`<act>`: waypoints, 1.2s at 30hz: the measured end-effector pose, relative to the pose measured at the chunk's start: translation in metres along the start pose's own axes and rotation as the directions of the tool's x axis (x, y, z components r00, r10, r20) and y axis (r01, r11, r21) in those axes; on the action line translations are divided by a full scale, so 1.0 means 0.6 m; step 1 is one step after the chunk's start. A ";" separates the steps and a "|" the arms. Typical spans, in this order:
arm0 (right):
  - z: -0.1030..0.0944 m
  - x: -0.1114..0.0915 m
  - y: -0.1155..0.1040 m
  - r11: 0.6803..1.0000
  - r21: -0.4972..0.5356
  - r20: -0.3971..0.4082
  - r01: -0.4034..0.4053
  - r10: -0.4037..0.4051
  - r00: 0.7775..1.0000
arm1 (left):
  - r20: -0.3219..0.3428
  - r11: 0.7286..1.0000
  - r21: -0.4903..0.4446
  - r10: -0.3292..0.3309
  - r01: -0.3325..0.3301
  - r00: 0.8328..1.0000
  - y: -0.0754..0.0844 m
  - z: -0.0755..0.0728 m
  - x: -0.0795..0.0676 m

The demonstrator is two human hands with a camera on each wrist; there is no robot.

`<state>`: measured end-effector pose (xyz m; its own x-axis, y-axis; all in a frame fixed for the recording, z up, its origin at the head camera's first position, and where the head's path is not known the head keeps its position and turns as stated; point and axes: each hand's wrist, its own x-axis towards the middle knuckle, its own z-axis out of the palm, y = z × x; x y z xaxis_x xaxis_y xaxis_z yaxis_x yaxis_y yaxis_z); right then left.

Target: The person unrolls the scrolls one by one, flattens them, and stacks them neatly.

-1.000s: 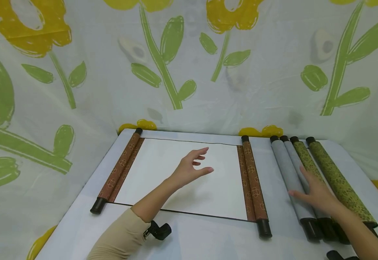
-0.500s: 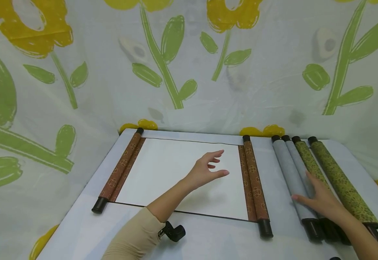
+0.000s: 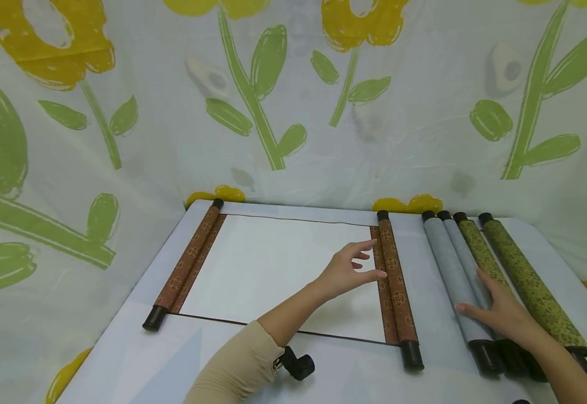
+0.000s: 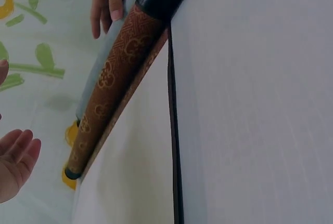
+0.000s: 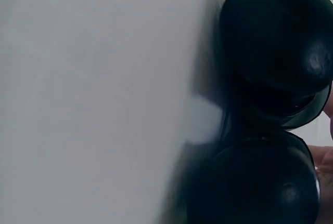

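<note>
A brown-patterned hanging scroll (image 3: 293, 269) lies unrolled, its white sheet between two brown rollers with black knobs. Over the right part of that sheet hovers my left hand (image 3: 346, 272), thumb and fingers apart with nothing between them; its fingertips overlap the right brown roller (image 3: 397, 280) in the head view. My right hand (image 3: 508, 320) rests over a rolled grey scroll (image 3: 455, 275), fingers spread, thumb on the nearer roller and fingers towards the farther one. The right wrist view shows two black knobs (image 5: 276, 31) close up, with bits of the hand at the edge.
To the right of the grey scroll lies a green-gold patterned scroll (image 3: 531, 275) with two rollers. The white table (image 3: 127, 359) backs onto a flower-printed curtain (image 3: 152, 112). A black wrist camera (image 3: 298, 365) sits on the left forearm.
My left hand has moved right across the white sheet to the right brown roller. My right hand has stayed over the grey scroll, with only a slight shift.
</note>
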<state>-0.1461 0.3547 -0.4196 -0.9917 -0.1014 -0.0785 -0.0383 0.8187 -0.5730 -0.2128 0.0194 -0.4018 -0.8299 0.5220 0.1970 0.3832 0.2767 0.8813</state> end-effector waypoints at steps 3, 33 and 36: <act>-0.002 -0.002 0.000 1.000 0.000 0.008 0.004 -0.004 1.000 | 0.019 1.000 -0.023 -0.005 0.005 1.000 0.008 0.017 0.008; -0.008 0.001 -0.004 1.000 -0.010 0.011 -0.001 0.001 1.000 | 0.059 0.947 -0.148 -0.278 0.284 0.959 0.062 0.185 0.101; -0.007 -0.001 -0.004 1.000 0.018 0.025 -0.008 0.007 1.000 | 0.095 0.942 -0.107 -0.308 0.317 0.947 0.070 0.202 0.098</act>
<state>-0.1460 0.3555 -0.4147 -0.9886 -0.1095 -0.1030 -0.0284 0.8091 -0.5870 -0.1965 0.1594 -0.4055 -0.8649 0.4859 -0.1256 0.0546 0.3399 0.9389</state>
